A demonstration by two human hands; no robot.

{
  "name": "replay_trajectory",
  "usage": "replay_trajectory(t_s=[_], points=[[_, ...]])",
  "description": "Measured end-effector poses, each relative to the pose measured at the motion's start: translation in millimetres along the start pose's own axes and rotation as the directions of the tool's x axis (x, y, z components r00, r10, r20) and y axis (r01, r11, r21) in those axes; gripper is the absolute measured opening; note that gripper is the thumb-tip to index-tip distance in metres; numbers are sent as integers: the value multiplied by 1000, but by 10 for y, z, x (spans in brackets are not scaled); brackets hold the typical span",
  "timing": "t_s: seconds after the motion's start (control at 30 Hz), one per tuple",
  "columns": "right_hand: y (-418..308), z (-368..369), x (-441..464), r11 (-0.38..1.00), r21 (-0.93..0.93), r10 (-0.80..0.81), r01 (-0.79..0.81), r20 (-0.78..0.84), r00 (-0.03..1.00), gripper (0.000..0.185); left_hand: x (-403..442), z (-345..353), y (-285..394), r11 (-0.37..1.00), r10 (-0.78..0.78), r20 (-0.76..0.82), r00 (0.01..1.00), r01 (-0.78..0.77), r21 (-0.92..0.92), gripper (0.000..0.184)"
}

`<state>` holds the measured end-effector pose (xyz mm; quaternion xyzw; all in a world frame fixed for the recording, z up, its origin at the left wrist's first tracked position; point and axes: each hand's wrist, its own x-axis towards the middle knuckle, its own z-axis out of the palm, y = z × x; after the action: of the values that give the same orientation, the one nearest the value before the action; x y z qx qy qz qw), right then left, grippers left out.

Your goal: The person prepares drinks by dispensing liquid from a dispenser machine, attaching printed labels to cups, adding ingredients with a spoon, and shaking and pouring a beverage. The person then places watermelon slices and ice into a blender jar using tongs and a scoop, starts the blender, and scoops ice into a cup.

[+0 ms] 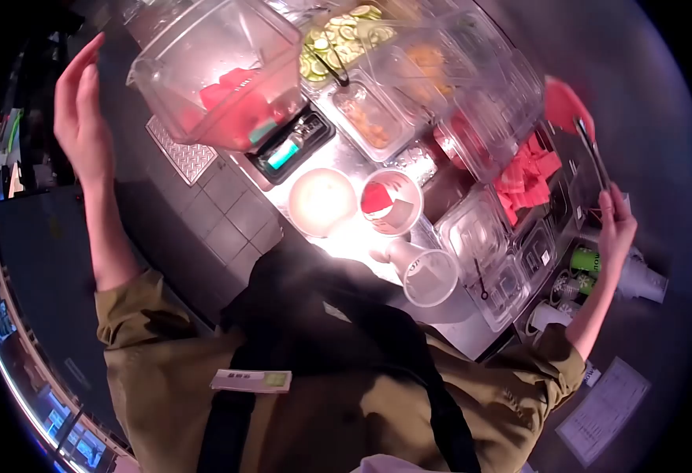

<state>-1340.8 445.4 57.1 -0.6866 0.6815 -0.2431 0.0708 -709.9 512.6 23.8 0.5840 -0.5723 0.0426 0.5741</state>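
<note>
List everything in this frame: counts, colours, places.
Counter: 1, silver, centre
Bin: 1, clear, red inside, upper left
Scale: 1, black, beside bin
Slices: many, green, top centre
Tubs: several, clear, upper centre
Chunks: several, red, right of centre
Counter cups: 3, clear or whitish, centre
Printed cups: several, green or white, right
Sheet: 1, white, lower right
Tiles: several, grey, left
Utensil: 1, silver, far right
Badge: 1, pale, chest
Apron: 1, black, lower centre
Shirt: 1, olive, bottom
Left hand: 1, bare, upper left
Right hand: 1, bare, right, on utensil
</note>
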Motion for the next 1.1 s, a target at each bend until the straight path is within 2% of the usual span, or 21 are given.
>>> replay_trajectory(t_s=[0.03,0.1,0.17,0.23,0.3,0.37,0.43,0.47,0.5,0.6,0.63,0.67,0.73,0.8,0.83,0.93,0.97,1.03,1.07,1.1], points=[[-690,8,-44,987,151,53,-57,31,998,34,64,59,-29,1000,-22,6,1000,22,-6,30],[-1397,167,8,947,239,-229,217,24,973,29,138,139,-85,997,-62,55,997,65,-51,32],[-2111,431,105,860,303,-449,411,68,891,27,156,224,-169,998,-43,103,994,48,-51,33],[-2691,672,186,735,271,-667,621,129,734,22,116,244,-214,995,-69,114,991,76,-57,34],[-3017,945,240,607,77,-792,791,133,596,23,75,204,-288,995,-84,149,985,92,-46,34],[-3237,1207,251,464,-70,-875,883,121,469,23,30,189,-314,991,-102,171,980,116,-73,35],[-3331,1282,271,450,-108,-875,886,142,462,28,-15,207,-362,992,-98,195,976,111,-61,35],[-3339,1264,288,456,-122,-874,882,129,469,28,-39,210,-339,979,-164,239,957,188,-80,35],[-3330,1225,299,464,-135,-870,876,116,479,28,-60,202,-337,977,-171,235,957,195,-85,35],[-2977,864,347,682,-135,-711,719,112,695,25,-85,234,-347,980,-136,220,966,164,-116,35],[-2735,761,363,735,-90,-673,672,27,739,24,-87,221,-345,973,-152,223,963,186,-139,35],[-2494,597,361,795,-162,-587,584,37,809,24,-86,207,-331,970,-164,215,963,197,-140,35],[-1866,373,319,858,-247,-476,450,-51,878,22,-82,169,-328,971,-164,187,969,192,-145,34],[-980,182,224,948,-224,-260,226,-136,956,27,-78,151,-240,977,-171,159,972,188,-100,33],[-678,108,148,958,-260,-163,120,-153,975,28,-92,146,-229,969,-191,149,970,211,-130,38],[36,-112,-201,914,-352,153,-200,-158,976,36,-134,213,-128,976,-157,-9,988,154,-153,35],[318,-75,-292,947,-308,26,-94,-220,975,36,-163,224,-93,981,-125,-48,991,116,-154,33],[537,-45,-428,941,-245,191,-235,-190,963,35,-197,288,54,979,-131,-70,989,118,-164,32],[745,21,-493,964,-204,120,-168,-228,966,35,-210,287,134,978,-131,-90,987,114,-172,31],[825,88,-568,974,-162,120,-158,-224,967,36,-220,301,222,984,-102,-121,987,83,-157,30]])
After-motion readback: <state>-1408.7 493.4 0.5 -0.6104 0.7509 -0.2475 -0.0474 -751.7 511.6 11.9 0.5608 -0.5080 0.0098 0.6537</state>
